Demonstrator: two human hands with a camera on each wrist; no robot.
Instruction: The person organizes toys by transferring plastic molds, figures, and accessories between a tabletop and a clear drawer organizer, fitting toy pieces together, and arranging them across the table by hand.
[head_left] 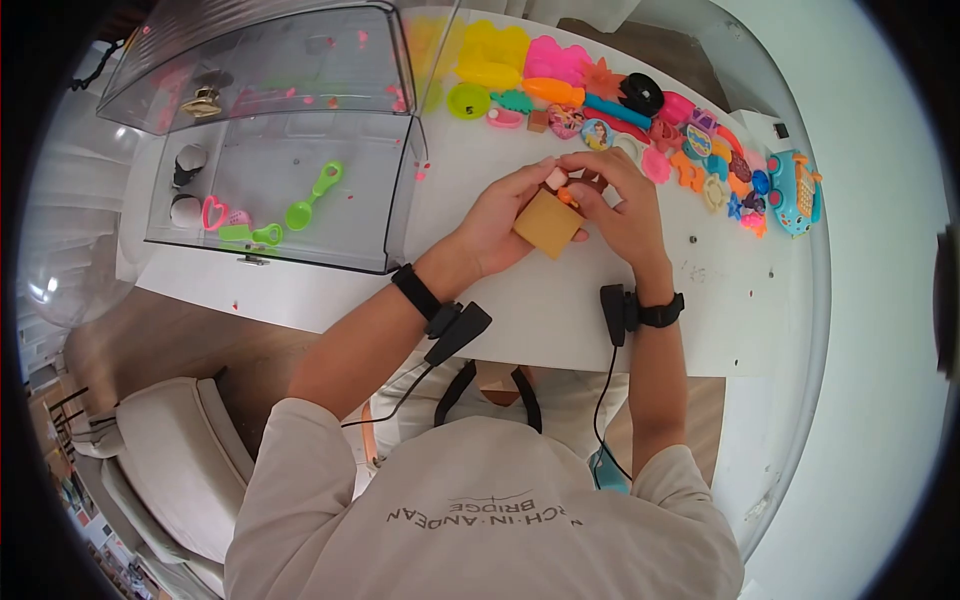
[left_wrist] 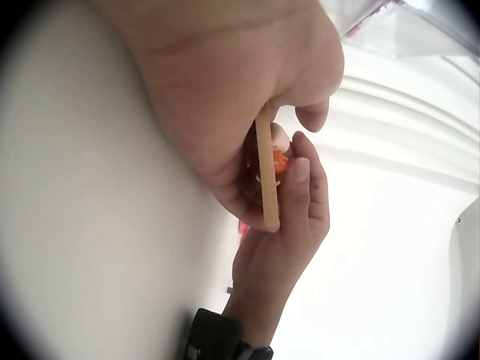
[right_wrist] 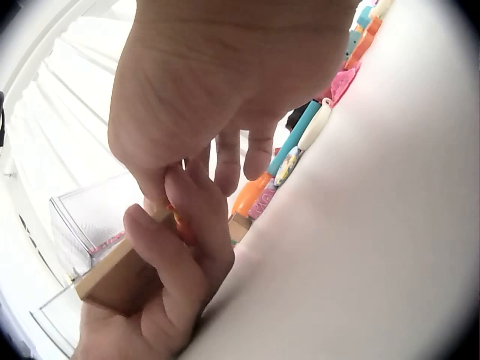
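Note:
My left hand holds a flat tan square block, its fingers curled beneath it and the thumb along the far side. Edge-on in the left wrist view, the tan block looks thin. Against it sits a small toy piece with an orange part, a pale pink part and brown patches with bright specks. My right hand reaches in from the other side, thumb and fingertips pinching around the small toy piece. Fingers hide most of that piece. Both hands are close together over the white table.
A clear plastic case with its lid raised stands left, holding a green spoon and a pink heart cutter. Colourful toys line the back of the table, including an orange-and-blue rolling pin. A teal toy register sits far right.

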